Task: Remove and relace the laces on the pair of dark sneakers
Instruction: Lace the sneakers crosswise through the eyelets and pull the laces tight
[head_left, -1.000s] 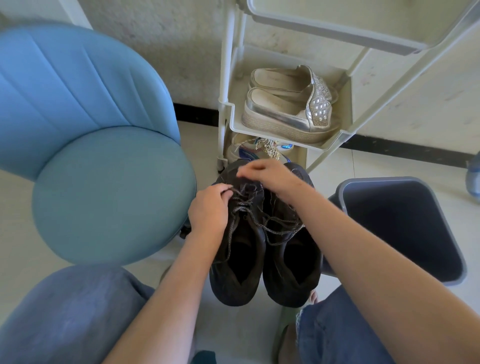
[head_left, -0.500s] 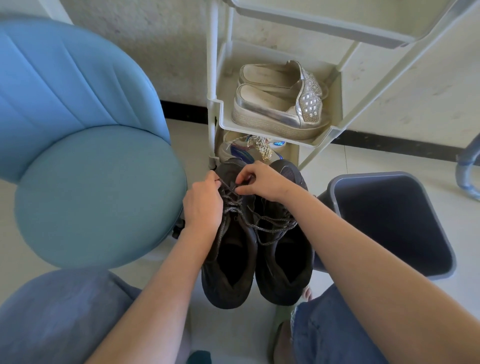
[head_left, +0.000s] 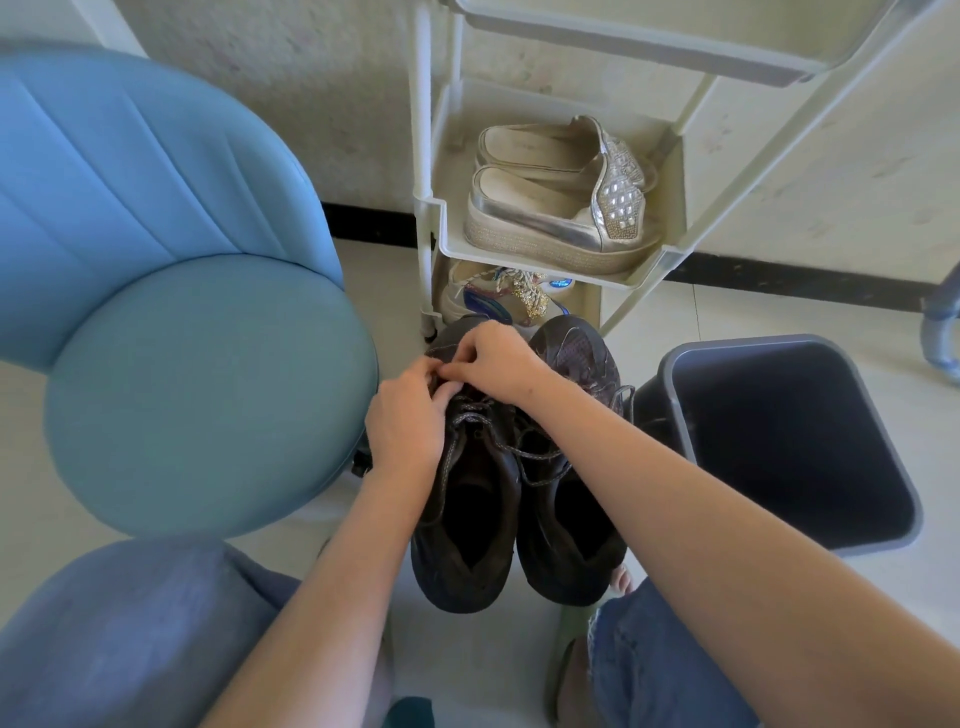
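Two dark sneakers stand side by side on the floor, toes pointing away from me. On the left sneaker (head_left: 467, 525) a grey lace (head_left: 485, 415) crosses the eyelets, and loose ends trail over the right sneaker (head_left: 566, 514). My left hand (head_left: 405, 421) and my right hand (head_left: 493, 364) meet over the toe end of the left sneaker's lacing. Both pinch the lace there with curled fingertips. The spot they grip is hidden under the fingers.
A blue padded chair (head_left: 208, 395) stands close on the left. A white shelf rack (head_left: 550, 260) behind the sneakers holds silver platform shoes (head_left: 561, 208), with a colourful trainer (head_left: 498, 301) below. A dark bin (head_left: 789, 441) sits at right. My knees in jeans frame the bottom.
Both hands have drawn closer together at the front of the left sneaker's lacing; the right hand came down onto the lace. The view has shifted slightly.
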